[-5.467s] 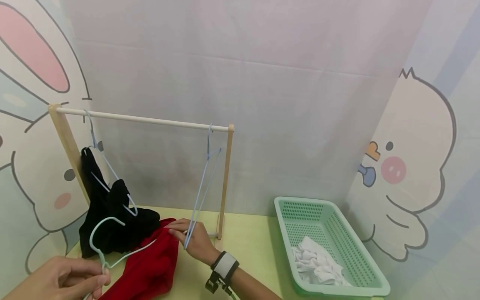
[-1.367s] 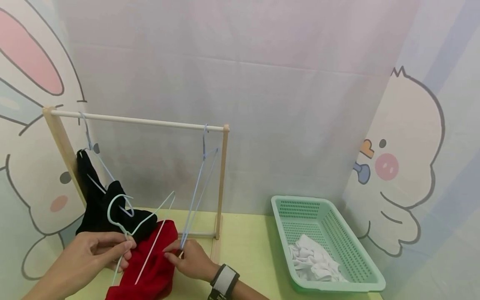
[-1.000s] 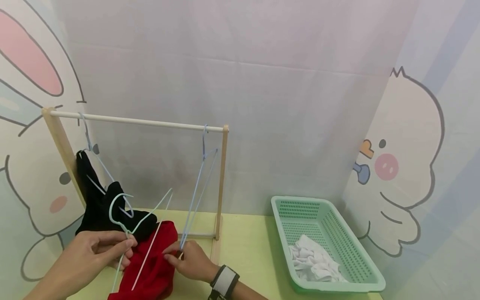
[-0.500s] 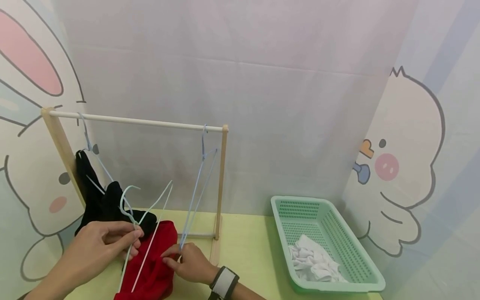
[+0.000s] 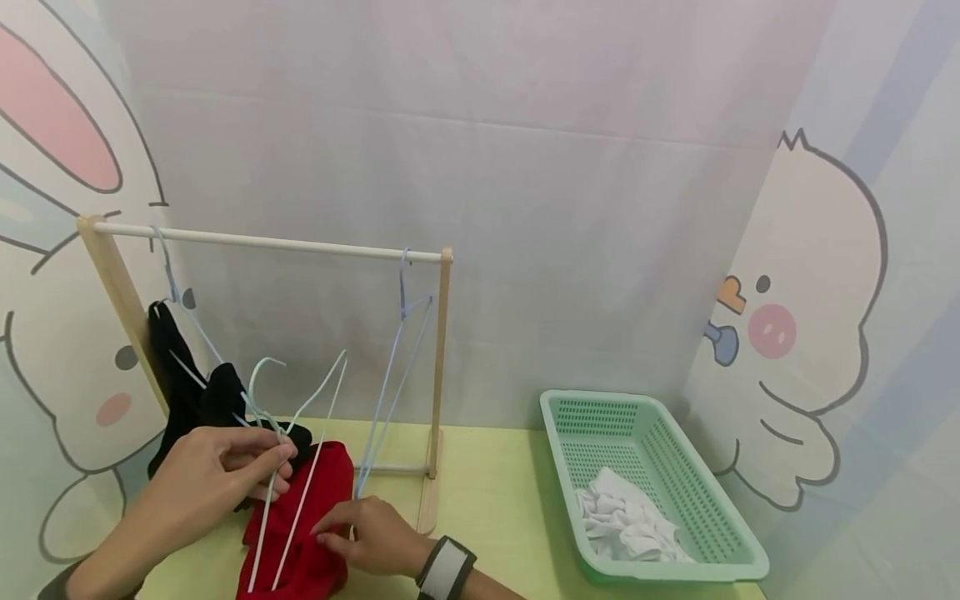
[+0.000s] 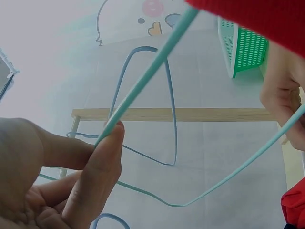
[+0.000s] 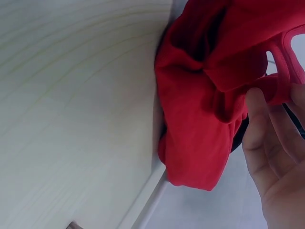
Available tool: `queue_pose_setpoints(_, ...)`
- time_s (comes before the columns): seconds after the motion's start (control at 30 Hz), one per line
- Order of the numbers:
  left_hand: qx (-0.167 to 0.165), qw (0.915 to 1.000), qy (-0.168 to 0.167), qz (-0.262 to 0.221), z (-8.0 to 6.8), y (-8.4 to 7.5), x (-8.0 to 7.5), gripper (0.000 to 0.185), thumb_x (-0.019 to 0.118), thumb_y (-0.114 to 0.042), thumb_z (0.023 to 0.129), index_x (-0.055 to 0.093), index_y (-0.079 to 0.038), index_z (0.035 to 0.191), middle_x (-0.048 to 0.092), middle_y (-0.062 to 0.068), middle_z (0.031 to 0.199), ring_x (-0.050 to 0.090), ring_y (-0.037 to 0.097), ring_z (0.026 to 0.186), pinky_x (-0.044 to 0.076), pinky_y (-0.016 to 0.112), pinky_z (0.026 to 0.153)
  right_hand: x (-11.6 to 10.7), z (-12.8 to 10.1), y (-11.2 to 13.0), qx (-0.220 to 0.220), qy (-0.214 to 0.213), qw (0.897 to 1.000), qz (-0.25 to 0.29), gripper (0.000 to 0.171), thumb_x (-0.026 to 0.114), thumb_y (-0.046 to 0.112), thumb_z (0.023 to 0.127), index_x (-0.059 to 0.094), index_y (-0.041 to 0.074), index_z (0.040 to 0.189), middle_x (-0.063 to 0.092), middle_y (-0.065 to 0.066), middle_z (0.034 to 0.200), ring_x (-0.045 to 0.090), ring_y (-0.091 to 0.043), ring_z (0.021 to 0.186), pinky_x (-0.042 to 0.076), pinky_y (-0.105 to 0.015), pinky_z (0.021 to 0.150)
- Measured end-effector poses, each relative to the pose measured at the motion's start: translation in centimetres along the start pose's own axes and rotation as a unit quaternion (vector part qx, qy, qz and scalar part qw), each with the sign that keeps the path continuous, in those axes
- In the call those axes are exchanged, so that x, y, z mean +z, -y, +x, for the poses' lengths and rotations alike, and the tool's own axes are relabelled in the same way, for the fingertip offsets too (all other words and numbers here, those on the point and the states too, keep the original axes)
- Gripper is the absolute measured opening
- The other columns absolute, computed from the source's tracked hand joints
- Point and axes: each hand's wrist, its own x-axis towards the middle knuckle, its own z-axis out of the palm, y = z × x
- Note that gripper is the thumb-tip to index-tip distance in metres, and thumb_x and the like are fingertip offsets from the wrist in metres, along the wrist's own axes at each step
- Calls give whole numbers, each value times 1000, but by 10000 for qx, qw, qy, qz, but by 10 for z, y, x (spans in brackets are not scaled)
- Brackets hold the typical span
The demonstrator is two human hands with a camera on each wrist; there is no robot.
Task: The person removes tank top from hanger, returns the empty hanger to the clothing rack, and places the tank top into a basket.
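Right then, the left hand (image 5: 206,477) pinched a pale green wire hanger (image 5: 296,467) just below its hook, thumb & forefinger tight on the neck; the left wrist view showed the same thing, fingertips (image 6: 110,143) pressed on the thin green wire. Hanger stood tilted, hook up near the black garment (image 5: 187,392), its two long arms running down into the red garment (image 5: 311,525). That red cloth lay bunched on the yellow-green table (image 5: 495,508), front left, just beside the foot of the wooden rack (image 5: 438,367).

The right hand (image 5: 367,537), w/ a grey wrist strap, sat low on the red cloth's right edge. Fingers curled, and in the right wrist view they gripped a narrow red strap or edge of the garment (image 7: 281,81), so it was grasping the cloth, not just resting on it.

Black garment hung on a light blue hanger (image 5: 176,283) at the rack's left end, drooping to the table, touching the red one. A second blue hanger (image 5: 397,367), bare, hung at the right end of the white rail (image 5: 277,242), close to the right post.

Well apart on the right sat a mint green basket (image 5: 712,550) w/ crumpled white cloth (image 5: 626,521) in its near end. Cartoon rabbit & chick panels stood at either side, plain pale backdrop btwn.
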Motion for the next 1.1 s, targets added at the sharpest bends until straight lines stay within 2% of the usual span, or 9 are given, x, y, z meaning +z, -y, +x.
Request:
queue_pose_setpoints(0.13, 98, 9999, -26, 43, 3, -2, -1, 37, 70, -26, 106, 73, 7, 123, 79, 1, 91, 77, 11, 75, 62, 23, 72, 0, 0, 1, -135, 120, 9998, -41, 19, 67, 13, 108, 81, 12, 119, 79, 5, 106, 47, 15, 69, 43, -3, 63)
queue_pose_setpoints(0.4, 347, 9992, -180, -104, 13, -10, -6, 30, 70, -25, 106, 76, 3, 116, 79, 2, 90, 77, 12, 74, 62, 25, 70, -2, -3, 1, -177, 363, 9992, -28, 20, 66, 13, 108, 81, 11, 121, 79, 5, 109, 49, 15, 72, 44, -3, 66)
queue_pose_setpoints(0.53, 412, 9989, -231, -7, 16, -11, -8, 31, 70, -27, 107, 77, 1, 117, 79, 1, 90, 76, 10, 74, 62, 24, 71, -1, -3, 2, -223, 575, 9981, 56, 22, 64, 15, 110, 80, 12, 124, 79, 6, 109, 51, 15, 77, 45, -3, 69)
queue_pose_setpoints(0.7, 356, 9990, -182, 202, 19, -10, -10, 36, 68, -32, 108, 77, 1, 121, 79, -1, 91, 77, 10, 75, 61, 24, 75, 1, -5, 3, -335, 1040, 9940, 16, 35, 54, 33, 113, 69, 23, 143, 72, 14, 127, 51, 18, 94, 43, -2, 78)
queue_pose_setpoints(0.8, 346, 9990, -175, 233, 21, -9, -10, 37, 67, -33, 108, 77, 1, 121, 80, -1, 91, 77, 10, 75, 62, 25, 77, 0, -6, 4, -366, 1419, 9892, -51, 47, 60, 40, 107, 61, 28, 152, 62, 14, 139, 47, 18, 103, 41, -2, 81)
queue_pose_setpoints(0.9, 350, 9987, -218, 300, 22, -9, -10, 36, 68, -33, 108, 77, 0, 120, 80, -2, 90, 77, 9, 74, 61, 26, 80, -2, -5, 8, -484, 1717, 9840, 14, 54, 68, 36, 102, 58, 27, 154, 56, 10, 144, 47, 16, 100, 42, -2, 81)
queue_pose_setpoints(1.1, 428, 9981, -331, 298, 26, -10, -10, 33, 68, -31, 108, 78, 0, 118, 80, -2, 89, 77, 9, 73, 61, 24, 80, -3, -2, 21, -668, 2213, 9729, -29, 38, 67, 24, 108, 67, 21, 146, 55, 9, 143, 46, 16, 103, 40, -1, 86)
